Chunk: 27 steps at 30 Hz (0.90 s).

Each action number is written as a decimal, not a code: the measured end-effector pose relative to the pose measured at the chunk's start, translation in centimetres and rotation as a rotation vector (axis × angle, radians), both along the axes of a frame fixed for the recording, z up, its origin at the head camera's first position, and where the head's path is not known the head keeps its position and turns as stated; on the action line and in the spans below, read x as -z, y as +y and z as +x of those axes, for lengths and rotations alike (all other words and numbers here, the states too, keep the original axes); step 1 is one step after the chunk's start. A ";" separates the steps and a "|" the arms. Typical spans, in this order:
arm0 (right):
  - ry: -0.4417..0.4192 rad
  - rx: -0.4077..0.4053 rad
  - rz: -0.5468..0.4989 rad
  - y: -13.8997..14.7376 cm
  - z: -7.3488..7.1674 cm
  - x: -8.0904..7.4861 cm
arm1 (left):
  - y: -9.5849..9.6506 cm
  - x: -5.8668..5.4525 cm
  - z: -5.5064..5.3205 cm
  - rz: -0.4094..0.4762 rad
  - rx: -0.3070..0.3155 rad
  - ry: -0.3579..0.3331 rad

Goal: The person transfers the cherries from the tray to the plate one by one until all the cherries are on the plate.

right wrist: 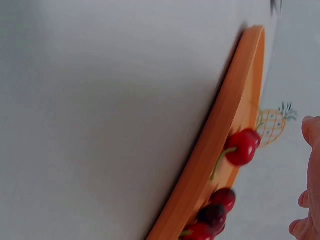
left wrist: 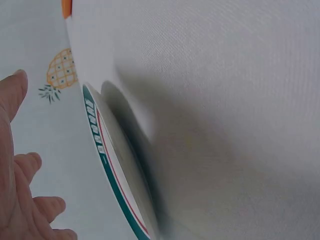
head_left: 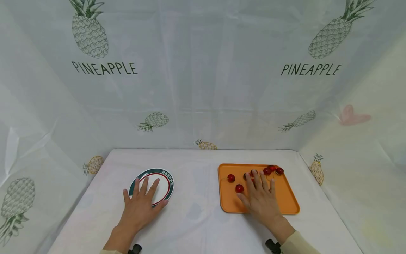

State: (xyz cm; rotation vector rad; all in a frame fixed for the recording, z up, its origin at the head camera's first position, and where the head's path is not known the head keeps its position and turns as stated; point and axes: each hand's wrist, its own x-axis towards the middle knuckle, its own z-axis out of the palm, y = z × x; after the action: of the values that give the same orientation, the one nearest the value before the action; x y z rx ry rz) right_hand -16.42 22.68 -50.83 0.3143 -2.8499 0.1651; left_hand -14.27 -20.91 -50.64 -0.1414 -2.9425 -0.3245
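My left hand (head_left: 140,205) is spread over the near part of a white plate (head_left: 162,188) with a green rim and a thin red ring. In the left wrist view the fingers stand above the plate (left wrist: 116,170), apart from it. On the right, my right hand (head_left: 261,201) hovers with fingers spread over an orange tray (head_left: 285,203). Several red cherries lie in the tray, among them one cherry (head_left: 239,188) by the thumb and another cherry (head_left: 231,178) farther left. Some are partly hidden behind my fingers. The right wrist view shows a stemmed cherry (right wrist: 241,148) below the hand.
A white cloth covers the table (head_left: 193,225), with plate and tray well apart on it. Behind and at both sides hangs a pale curtain (head_left: 203,77) printed with pineapples. Small black devices sit at both wrists.
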 end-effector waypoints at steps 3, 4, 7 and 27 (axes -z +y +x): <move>0.000 0.009 0.014 1.0 0.0 0.1 | -0.4 0.1 0.1 0.015 -0.005 0.000; -0.002 0.012 0.016 1.3 0.0 0.1 | -0.6 0.1 0.1 0.020 -0.005 0.003; -0.001 0.019 0.009 2.3 0.2 0.3 | -0.9 0.2 0.1 0.030 -0.004 0.013; -0.069 0.093 0.029 8.3 1.2 1.4 | -3.4 1.4 -0.3 0.093 -0.073 -0.020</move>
State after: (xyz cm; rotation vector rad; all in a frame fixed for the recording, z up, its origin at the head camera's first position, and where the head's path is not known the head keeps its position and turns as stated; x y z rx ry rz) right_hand -15.25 31.02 -52.24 0.1845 -2.9302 0.1177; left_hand -14.55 -24.36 -52.04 -0.0188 -2.9366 -0.4538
